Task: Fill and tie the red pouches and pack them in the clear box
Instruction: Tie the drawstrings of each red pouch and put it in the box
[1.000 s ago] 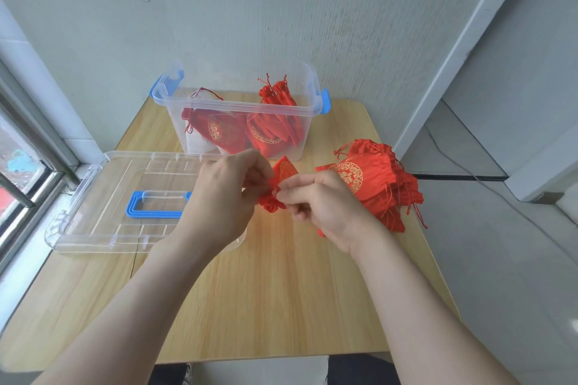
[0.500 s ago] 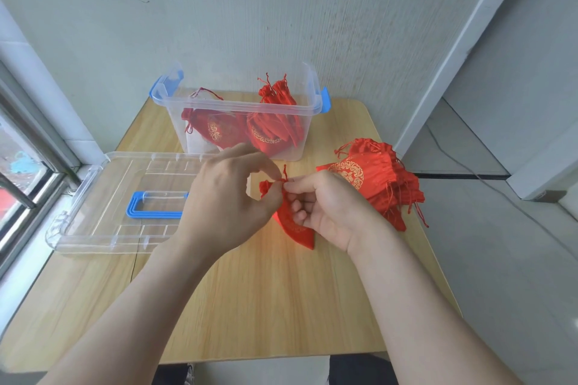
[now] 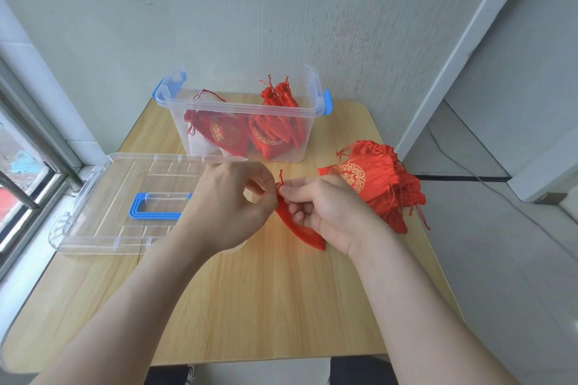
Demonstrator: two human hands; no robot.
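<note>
- left hand, before the clear box, pinches the drawstring.
- red pouch, raised a second ago, now hangs mouth-up between the hands; tying seems under way.
- right hand grips its neck.

red pouch | was bunched upright | now hangs down, neck uppermost

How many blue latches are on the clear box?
2: the left latch on the clear box's left end, the right latch on its right end. Neither looks hidden.
</note>
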